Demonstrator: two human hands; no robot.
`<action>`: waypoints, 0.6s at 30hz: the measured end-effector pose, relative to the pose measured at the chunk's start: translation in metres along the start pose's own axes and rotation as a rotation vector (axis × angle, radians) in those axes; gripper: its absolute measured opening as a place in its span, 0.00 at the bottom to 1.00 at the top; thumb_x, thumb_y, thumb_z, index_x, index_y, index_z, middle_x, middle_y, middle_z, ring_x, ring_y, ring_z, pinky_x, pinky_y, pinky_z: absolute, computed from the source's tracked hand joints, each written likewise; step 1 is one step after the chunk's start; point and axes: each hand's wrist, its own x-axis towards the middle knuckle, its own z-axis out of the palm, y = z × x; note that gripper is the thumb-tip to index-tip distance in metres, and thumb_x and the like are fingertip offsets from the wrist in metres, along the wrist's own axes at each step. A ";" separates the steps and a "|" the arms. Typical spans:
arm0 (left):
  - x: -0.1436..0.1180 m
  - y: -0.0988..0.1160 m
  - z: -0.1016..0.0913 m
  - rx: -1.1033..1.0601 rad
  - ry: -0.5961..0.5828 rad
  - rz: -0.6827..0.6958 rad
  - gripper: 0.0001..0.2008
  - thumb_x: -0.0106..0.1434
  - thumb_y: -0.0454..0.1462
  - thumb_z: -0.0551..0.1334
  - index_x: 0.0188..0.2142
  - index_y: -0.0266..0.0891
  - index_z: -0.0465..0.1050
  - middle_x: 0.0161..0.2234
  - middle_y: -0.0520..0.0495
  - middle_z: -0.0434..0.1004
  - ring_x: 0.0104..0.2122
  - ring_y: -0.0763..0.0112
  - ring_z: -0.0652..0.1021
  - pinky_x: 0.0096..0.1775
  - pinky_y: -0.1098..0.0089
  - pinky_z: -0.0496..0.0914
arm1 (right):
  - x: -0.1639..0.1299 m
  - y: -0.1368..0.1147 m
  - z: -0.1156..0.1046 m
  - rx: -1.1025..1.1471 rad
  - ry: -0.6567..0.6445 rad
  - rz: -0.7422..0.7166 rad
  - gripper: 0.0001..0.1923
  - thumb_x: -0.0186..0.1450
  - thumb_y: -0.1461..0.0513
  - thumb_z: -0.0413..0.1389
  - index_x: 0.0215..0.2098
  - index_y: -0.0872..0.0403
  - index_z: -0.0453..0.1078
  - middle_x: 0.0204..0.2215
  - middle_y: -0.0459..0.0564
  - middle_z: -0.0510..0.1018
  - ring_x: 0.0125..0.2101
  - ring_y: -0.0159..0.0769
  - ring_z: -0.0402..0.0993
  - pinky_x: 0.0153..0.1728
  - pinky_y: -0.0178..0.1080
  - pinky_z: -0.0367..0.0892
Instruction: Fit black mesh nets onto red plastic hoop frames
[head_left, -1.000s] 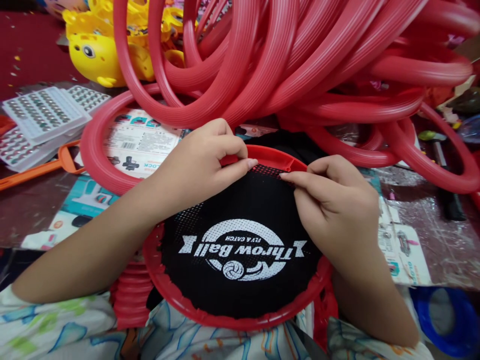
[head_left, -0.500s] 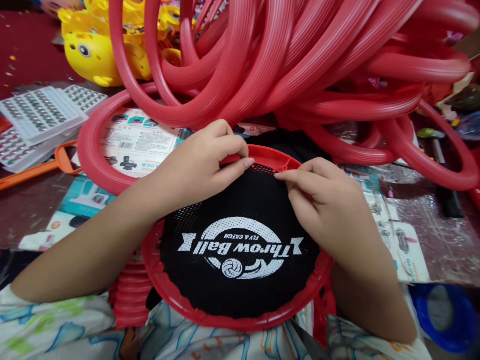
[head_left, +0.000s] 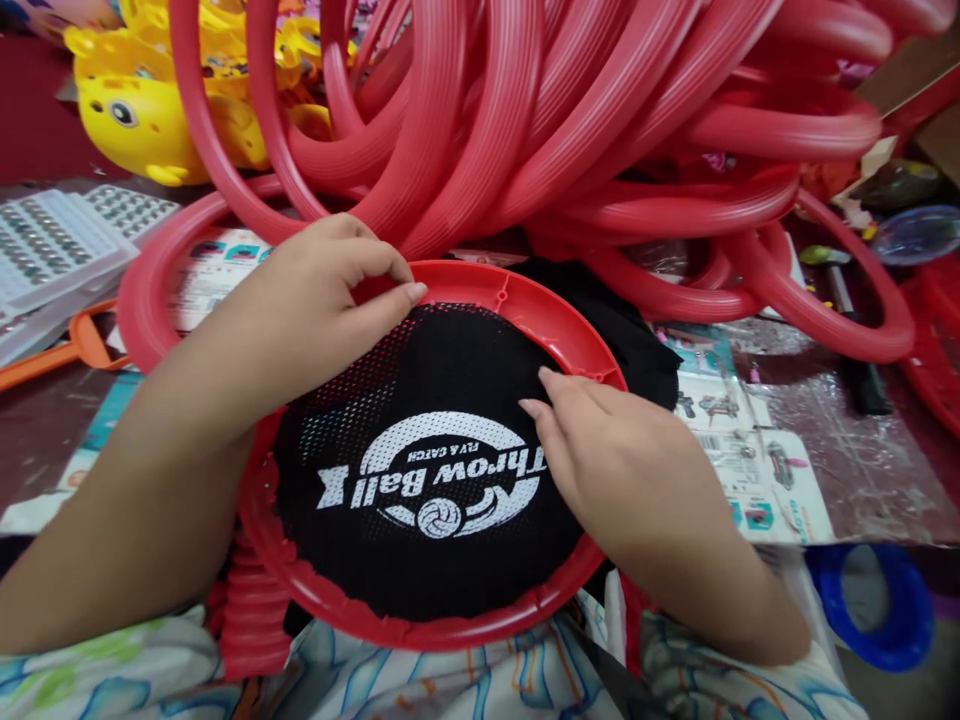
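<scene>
I am pinching the far edge of the black mesh (head_left: 442, 380) with my left hand (head_left: 330, 290), thumb and forefinger closing on it just where it meets the red hoop (head_left: 559, 325). My right hand (head_left: 607, 460) is lying open and flat on the mesh, fingertips (head_left: 536, 395) pressing near the hoop's right side. The hoop is resting in my lap against the table edge, with the mesh stretched across it. White print on the mesh is reading upside down to me: "Throw Ball", with "FLY & CATCH" in smaller letters and a ball logo. Beyond my hands, a heap of red rings (head_left: 570, 130) is piling up. A yellow toy (head_left: 142, 125) is sitting far left, trays of button cells (head_left: 52, 240) beside it, printed cards (head_left: 750, 465) at right.
</scene>
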 end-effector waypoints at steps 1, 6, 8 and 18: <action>0.000 0.002 0.000 0.007 0.003 -0.028 0.12 0.67 0.42 0.59 0.35 0.38 0.77 0.35 0.48 0.73 0.36 0.69 0.72 0.41 0.66 0.64 | 0.000 -0.003 0.004 -0.062 0.005 0.000 0.16 0.72 0.65 0.51 0.49 0.68 0.76 0.38 0.60 0.85 0.32 0.44 0.81 0.31 0.41 0.69; -0.002 0.006 -0.005 0.078 -0.005 -0.148 0.15 0.66 0.45 0.56 0.36 0.39 0.76 0.30 0.53 0.76 0.29 0.72 0.72 0.35 0.70 0.63 | 0.008 -0.005 0.017 -0.177 0.030 0.070 0.16 0.68 0.69 0.54 0.53 0.67 0.73 0.31 0.55 0.83 0.29 0.44 0.78 0.29 0.41 0.66; -0.006 -0.002 -0.009 0.123 -0.082 -0.082 0.16 0.67 0.46 0.54 0.43 0.41 0.76 0.36 0.52 0.79 0.33 0.70 0.75 0.37 0.69 0.65 | 0.012 -0.001 0.020 -0.137 0.045 0.110 0.12 0.68 0.68 0.55 0.48 0.63 0.75 0.26 0.52 0.80 0.27 0.43 0.76 0.27 0.41 0.62; -0.005 -0.006 0.007 0.102 -0.192 0.223 0.20 0.71 0.40 0.51 0.54 0.37 0.75 0.56 0.40 0.73 0.54 0.60 0.75 0.56 0.60 0.69 | 0.023 0.011 0.034 0.158 0.160 0.043 0.07 0.67 0.68 0.55 0.40 0.60 0.75 0.28 0.52 0.80 0.30 0.43 0.72 0.33 0.42 0.63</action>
